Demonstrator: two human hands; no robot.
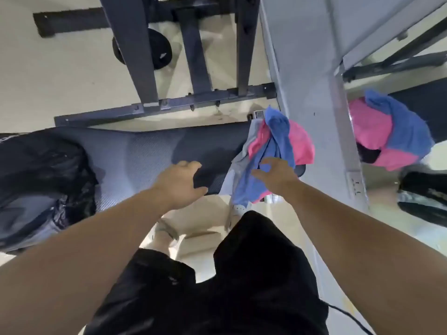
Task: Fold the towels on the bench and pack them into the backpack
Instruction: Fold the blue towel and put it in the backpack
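At the left end of the dark padded bench (150,151) we see the black backpack (41,180). Our left hand (180,182) hovers above the front edge near the middle, fingers loosely spread, holding nothing. At the right end, crumpled blue, pink and grey towels (278,141) spill over the front edge, our right hand (275,175) spread flat over them.

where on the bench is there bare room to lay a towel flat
The bench is bare in the middle: the padding between the backpack at left and the towel heap at right, the left hand over its near edge. The right end is crowded, towels piled and hanging off the front, right hand at them.
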